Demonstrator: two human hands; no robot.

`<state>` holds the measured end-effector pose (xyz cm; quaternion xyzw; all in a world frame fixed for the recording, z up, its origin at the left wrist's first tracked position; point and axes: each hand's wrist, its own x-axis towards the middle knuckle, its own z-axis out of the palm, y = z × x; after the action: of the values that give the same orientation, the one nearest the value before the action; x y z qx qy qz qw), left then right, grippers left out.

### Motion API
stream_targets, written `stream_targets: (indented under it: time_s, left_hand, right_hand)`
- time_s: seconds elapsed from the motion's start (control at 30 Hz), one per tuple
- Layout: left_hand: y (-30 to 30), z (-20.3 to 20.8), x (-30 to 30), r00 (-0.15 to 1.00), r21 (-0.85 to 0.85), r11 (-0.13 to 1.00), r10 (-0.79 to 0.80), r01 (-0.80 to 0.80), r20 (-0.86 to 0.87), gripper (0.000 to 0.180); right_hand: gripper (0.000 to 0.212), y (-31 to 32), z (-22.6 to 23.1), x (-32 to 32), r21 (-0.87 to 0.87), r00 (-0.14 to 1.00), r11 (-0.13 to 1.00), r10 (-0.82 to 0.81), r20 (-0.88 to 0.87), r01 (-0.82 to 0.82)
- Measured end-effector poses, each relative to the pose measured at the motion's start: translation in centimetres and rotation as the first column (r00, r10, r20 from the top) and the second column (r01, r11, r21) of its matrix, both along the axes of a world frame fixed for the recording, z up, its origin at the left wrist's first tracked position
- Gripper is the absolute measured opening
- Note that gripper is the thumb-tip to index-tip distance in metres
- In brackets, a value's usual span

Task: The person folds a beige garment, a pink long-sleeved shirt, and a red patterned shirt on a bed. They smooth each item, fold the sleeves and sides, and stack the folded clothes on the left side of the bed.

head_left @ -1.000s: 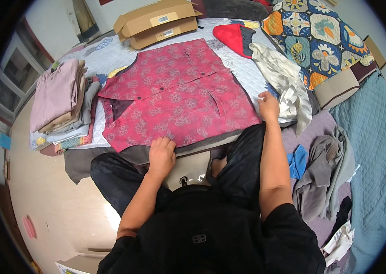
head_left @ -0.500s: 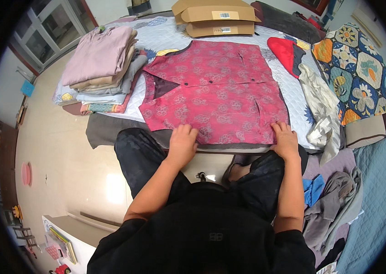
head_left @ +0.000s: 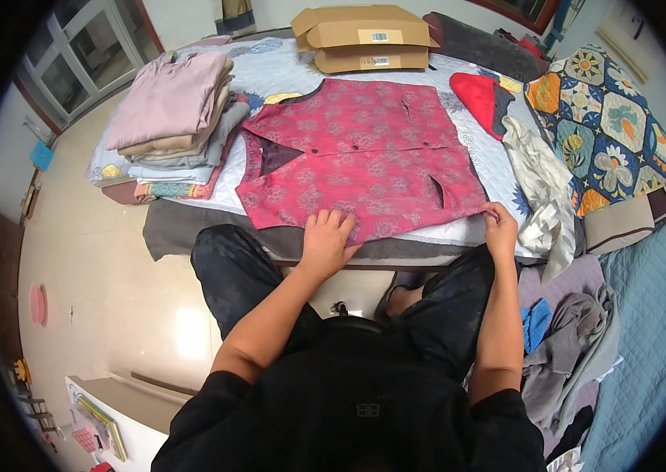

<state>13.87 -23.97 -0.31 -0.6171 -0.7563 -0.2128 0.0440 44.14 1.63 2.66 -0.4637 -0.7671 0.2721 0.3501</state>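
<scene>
A pinkish-red vest [head_left: 372, 145] with a grey flower pattern, dark buttons and a dark lining lies spread out sideways in front of me, its neck opening toward the left. My left hand [head_left: 327, 242] rests on its near edge, fingers apart over the cloth. At the near right corner, my right hand [head_left: 500, 228] pinches the vest's hem between thumb and fingers, lifting it slightly. Between the two hands the near edge slants and shows the pale quilted cover beneath.
Folded clothes [head_left: 168, 106] are stacked at the left. Brown cardboard boxes [head_left: 364, 38] stand at the back. To the right lie a red and black cloth [head_left: 481, 102], a crumpled white garment [head_left: 538, 185] and a patterned cover [head_left: 616, 130]. Loose grey clothes [head_left: 565, 338] lie at lower right.
My right hand has closed on the vest's near right corner and pulled it up a little, so the hem now slants. My left hand has shifted slightly right along the near edge.
</scene>
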Motion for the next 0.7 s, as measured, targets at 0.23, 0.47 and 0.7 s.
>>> stream_targets:
  time_s: [0.23,0.47,0.7]
  left_hand:
    - [0.4,-0.6,-2.5,0.998,0.175,0.984,0.025,-0.014,-0.059,0.03]
    - [-0.8,1.1,-4.5,0.96,0.134,0.951,0.281,-0.279,0.002,0.026]
    - [-2.4,0.1,2.3,0.943,0.311,0.939,0.039,-0.148,0.331,0.07]
  right_hand:
    - [0.019,0.1,1.8,0.4,-0.11,0.835,0.952,0.191,-0.516,-0.286]
    - [0.014,0.0,3.4,0.3,0.075,0.901,0.977,0.215,-0.377,-0.201]
    - [0.015,-1.5,6.0,-1.0,0.16,0.942,0.979,0.171,-0.29,-0.128]
